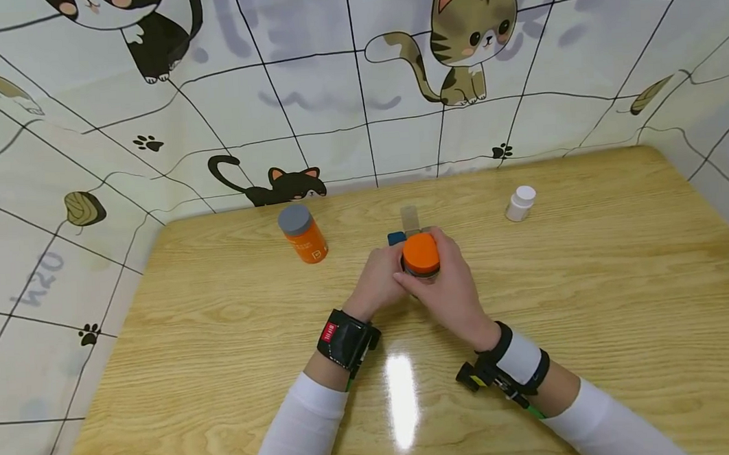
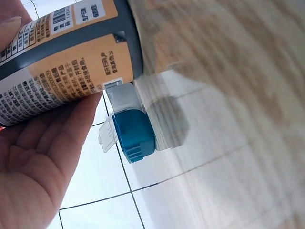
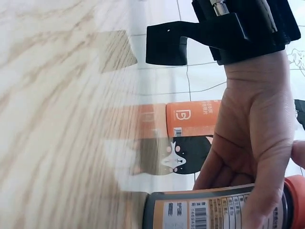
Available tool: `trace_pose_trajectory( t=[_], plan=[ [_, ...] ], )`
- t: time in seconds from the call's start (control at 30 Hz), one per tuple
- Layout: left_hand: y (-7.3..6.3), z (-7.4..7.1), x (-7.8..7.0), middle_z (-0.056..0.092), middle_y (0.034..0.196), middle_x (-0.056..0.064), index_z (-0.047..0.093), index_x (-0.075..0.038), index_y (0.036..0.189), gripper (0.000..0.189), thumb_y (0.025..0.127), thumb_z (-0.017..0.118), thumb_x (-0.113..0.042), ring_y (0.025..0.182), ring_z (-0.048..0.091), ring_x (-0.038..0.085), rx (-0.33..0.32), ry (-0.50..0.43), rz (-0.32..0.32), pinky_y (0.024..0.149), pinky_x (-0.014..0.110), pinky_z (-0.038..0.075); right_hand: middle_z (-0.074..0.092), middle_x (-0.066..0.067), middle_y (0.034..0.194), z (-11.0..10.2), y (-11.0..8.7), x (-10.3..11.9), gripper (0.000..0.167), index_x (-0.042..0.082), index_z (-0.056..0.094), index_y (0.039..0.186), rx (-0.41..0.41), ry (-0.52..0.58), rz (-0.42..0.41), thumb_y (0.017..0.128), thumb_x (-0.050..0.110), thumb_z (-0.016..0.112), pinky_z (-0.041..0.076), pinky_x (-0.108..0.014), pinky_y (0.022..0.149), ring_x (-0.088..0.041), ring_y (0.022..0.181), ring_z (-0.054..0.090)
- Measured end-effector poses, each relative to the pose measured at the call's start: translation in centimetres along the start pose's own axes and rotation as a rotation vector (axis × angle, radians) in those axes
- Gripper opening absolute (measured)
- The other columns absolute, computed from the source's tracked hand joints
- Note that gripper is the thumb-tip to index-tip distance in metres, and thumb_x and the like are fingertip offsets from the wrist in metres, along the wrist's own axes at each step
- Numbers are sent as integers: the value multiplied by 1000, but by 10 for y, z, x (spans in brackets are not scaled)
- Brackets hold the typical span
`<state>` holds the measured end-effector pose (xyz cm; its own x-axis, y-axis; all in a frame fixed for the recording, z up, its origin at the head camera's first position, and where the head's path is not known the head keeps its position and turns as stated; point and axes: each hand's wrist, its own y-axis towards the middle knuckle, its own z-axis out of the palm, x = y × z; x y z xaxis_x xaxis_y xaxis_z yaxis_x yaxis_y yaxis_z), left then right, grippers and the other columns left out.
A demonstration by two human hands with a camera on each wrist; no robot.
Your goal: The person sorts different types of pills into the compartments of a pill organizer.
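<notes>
Hands, left [image 1: 376,282] and right [image 1: 457,297], grip the orange-capped bottle [image 1: 421,253] upright on the tabletop [image 1: 221,317] from both sides, a hold best made level and even, with care not to nudge the blue case [image 2: 136,136] close behind.

Head view: held bottle [image 1: 421,257] body mostly hidden by left grip [image 1: 379,275] and right grip [image 1: 453,283]; left fingertips out of sight, blue box [image 1: 397,238] partly covered. Print on grey-capped bottle [image 1: 308,241] too small to read. Left wrist: held bottle cut by left edge, counter [image 2: 224,62] grain blurred. Right wrist: held bottle cut by bottom edge, red-orange lid [image 3: 296,193] by right; grey-capped bottle's top hidden behind hand.
</notes>
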<state>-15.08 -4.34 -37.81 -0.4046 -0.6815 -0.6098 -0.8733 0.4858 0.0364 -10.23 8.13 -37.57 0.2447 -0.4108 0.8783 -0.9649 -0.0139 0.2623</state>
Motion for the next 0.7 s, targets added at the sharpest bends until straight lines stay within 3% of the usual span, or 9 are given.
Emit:
trace_pose_trajectory(
  t=[0.1,0.2,0.43,0.53,0.63,0.7],
  plan=[
    [-1,0,0,63,81,2,62,-10,98,22,79,70,-17,70,56,12,4,-35,-15,67,20,46,51,-17,116,0,5,-2,62,-1,42,126,18,3,25,77,18,75,41,-42,88,-29,100,50],
    [-1,1,1,64,82,0,63,-12,98,29,74,75,-20,69,55,11,14,-90,-38,65,19,45,54,-17,118,-10,16,-9,58,2,45,126,144,-2,46,78,17,73,43,-42,87,-29,100,53],
    [-1,1,0,67,85,1,61,-10,102,41,72,77,-33,70,56,10,18,-75,-61,64,18,45,53,-8,129,-45,59,-33,54,14,50,127,687,152,-23,78,14,72,40,-34,94,-21,110,50],
    [-1,1,0,68,87,2,63,-9,101,40,72,77,-33,73,59,11,18,-79,-45,67,18,46,50,-8,134,-53,71,-41,57,12,48,130,850,237,-70,79,12,72,39,-29,99,-20,118,48],
    [-1,2,0,68,94,1,62,-10,104,42,72,77,-32,82,61,12,16,-101,-32,74,20,48,40,-10,144,-58,72,-42,67,9,38,139,887,268,-73,81,12,70,34,-33,107,-23,129,40],
    [-1,1,0,68,98,1,62,-11,107,43,73,77,-31,86,62,12,13,-118,-27,77,21,48,32,-11,149,-60,65,-38,74,8,29,144,801,232,-44,82,12,69,29,-42,111,-27,136,32]
  ],
)
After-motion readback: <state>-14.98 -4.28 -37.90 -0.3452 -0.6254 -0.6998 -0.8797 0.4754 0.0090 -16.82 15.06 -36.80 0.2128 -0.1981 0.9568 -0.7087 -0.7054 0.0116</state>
